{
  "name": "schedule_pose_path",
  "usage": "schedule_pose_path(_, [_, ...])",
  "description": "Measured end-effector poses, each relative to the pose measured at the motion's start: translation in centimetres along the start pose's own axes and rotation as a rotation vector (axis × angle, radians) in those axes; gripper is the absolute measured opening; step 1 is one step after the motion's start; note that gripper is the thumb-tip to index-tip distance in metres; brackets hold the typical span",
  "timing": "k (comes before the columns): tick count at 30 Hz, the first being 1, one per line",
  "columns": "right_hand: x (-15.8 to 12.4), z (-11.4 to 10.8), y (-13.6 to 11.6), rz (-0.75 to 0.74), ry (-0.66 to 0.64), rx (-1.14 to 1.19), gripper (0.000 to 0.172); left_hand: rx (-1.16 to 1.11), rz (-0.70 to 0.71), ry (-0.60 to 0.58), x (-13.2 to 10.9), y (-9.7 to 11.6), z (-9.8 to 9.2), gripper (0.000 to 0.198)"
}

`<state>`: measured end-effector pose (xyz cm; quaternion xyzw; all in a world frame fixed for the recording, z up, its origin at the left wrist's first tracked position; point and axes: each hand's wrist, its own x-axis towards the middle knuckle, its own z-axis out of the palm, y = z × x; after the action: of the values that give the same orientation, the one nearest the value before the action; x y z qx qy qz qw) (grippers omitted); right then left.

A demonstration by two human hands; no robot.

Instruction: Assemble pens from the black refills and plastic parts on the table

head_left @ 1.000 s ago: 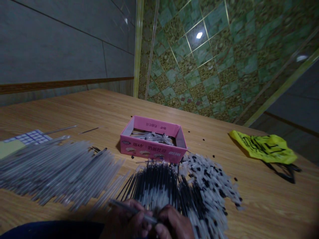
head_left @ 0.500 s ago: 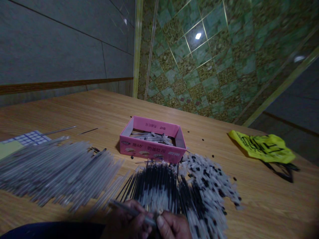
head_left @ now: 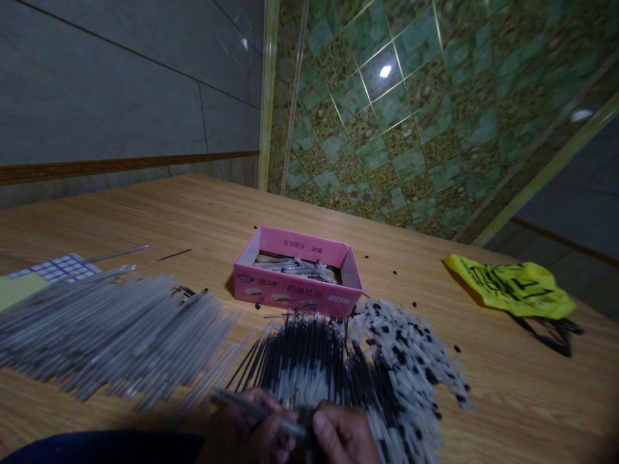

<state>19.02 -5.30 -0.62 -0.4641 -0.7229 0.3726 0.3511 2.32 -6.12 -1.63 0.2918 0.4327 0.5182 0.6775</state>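
At the bottom edge, my left hand [head_left: 251, 428] is closed round a clear pen barrel [head_left: 242, 401] that slants up to the left. My right hand [head_left: 341, 435] is pinched at the barrel's right end, fingers pressed together; whatever small part it may hold is hidden. Both hands hover over a pile of black ink refills [head_left: 309, 361]. To the right of the refills lies a heap of small white and black pen parts [head_left: 411, 361]. To the left spreads a wide layer of clear pen barrels [head_left: 111, 332].
A pink cardboard box [head_left: 294, 293] with several pens inside stands behind the refills on the wooden table [head_left: 193, 206]. A yellow plastic bag [head_left: 512, 283] lies at the right. A gridded sheet [head_left: 62, 265] lies at the far left. Small black bits dot the table near the box.
My right hand has shifted slightly at the barrel's end. The left hand and the barrel stay almost still.
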Motion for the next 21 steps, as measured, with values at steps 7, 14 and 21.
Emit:
schedule_pose_path(7, [4.6, -5.7, 0.8, -0.045, 0.234, -0.848, 0.044, -0.167, -0.083, 0.025, 0.1, -0.2, 0.7, 0.037])
schedule_pose_path(14, [5.4, -5.9, 3.7, 0.022, 0.203, -0.941, 0.04, -0.148, -0.102, 0.036, 0.2, -0.2, 0.6, 0.04])
schedule_pose_path(21, [5.2, -6.8, 3.4, 0.014, 0.252, -0.85, 0.026, -0.146, -0.092, -0.011, 0.4, -0.7, 0.2, 0.041])
